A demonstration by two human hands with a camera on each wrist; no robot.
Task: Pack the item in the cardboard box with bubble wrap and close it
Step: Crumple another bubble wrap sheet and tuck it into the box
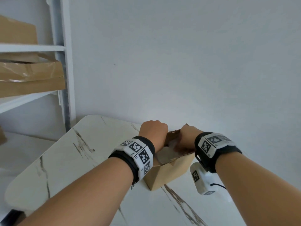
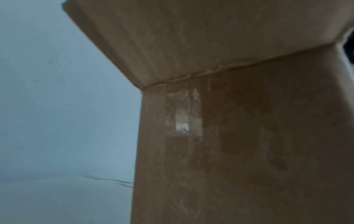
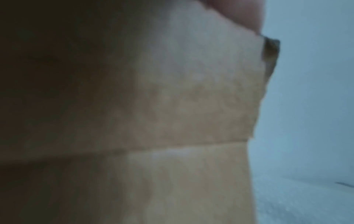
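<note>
Although the fingertips themselves are hidden behind the knuckles in the head view, both hands are seen reaching over the top of the cardboard box (image 1: 169, 172), and their grip can be read only in part. The left hand (image 1: 153, 132) is bent down over the left flap (image 1: 162, 156), its fingers apparently curled inside the opening; whether cardboard is pinched cannot be told. The right hand (image 1: 189, 136) is laid against the far flap (image 1: 175, 132), and in the right wrist view a fingertip (image 3: 237, 13) is seen pressed on the upper edge of a flap, so a hold on it is judged likely.

Inside the opening, something pale and crumpled is glimpsed between the wrists, probably the bubble wrap (image 1: 172, 143), with the item presumably beneath it and not shown. The flaps are judged to be held this way so that the padding is pressed down while the top is folded shut; the box is not yet closed.

The box is stood on the marble-patterned table (image 1: 81, 144), close to the wall, so that it is braced during folding. Further boxes (image 1: 31, 75) are stacked on a white shelf (image 1: 32, 48) to the left.
</note>
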